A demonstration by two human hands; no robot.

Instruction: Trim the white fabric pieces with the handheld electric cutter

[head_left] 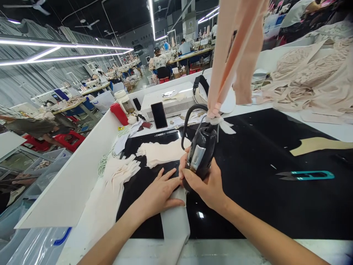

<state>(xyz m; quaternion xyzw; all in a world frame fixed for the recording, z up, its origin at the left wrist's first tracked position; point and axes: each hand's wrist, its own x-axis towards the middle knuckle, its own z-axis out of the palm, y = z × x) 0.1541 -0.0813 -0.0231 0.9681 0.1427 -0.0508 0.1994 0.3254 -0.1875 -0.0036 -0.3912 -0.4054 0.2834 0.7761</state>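
Observation:
My right hand is wrapped around a black corded tool that looks like a small hand iron, with a silver plate on its side. Its sole end rests at or just above a pale fabric strip, where my fingers hide the contact. My left hand lies flat on this strip with fingers spread, the fingertips close to the tool. The strip runs down over the table's front edge. A stack of cream fabric pieces lies beyond my left hand, and a second cream pile is to the left.
Pink cloth hangs around the tool's suspended cord. Teal thread snips and a yellowish pattern piece lie right on the black table surface. A phone leans against a white box behind. Beige garments are heaped at right.

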